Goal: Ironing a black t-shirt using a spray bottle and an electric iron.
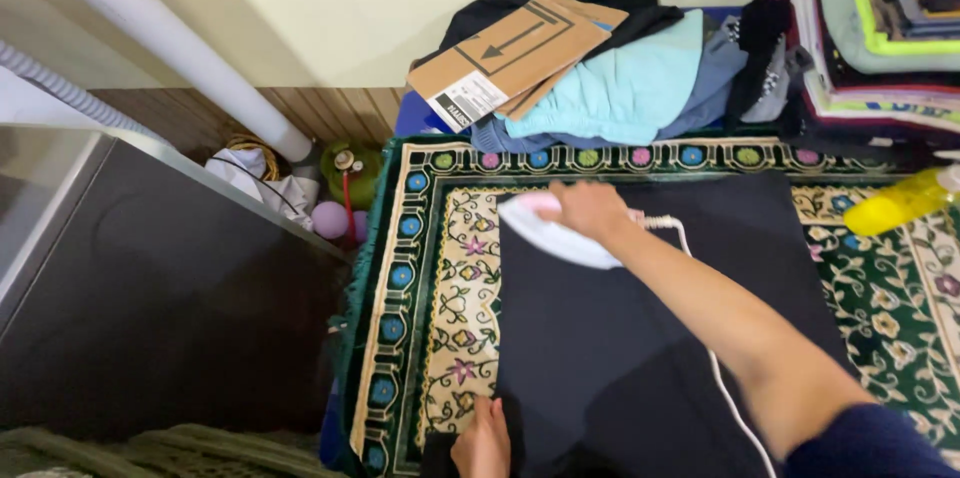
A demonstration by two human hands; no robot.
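A black garment lies flat on a green patterned rug. My right hand grips the handle of a white and pink iron at the garment's far left corner. The iron looks blurred. Its white cord trails back along my arm. At the garment's near left edge, my left hand presses flat on the cloth with fingers together.
A pile of clothes with a flattened cardboard box sits at the rug's far end. Folded clothes are stacked at the far right. A yellow spray bottle lies on the right. A dark cabinet stands left.
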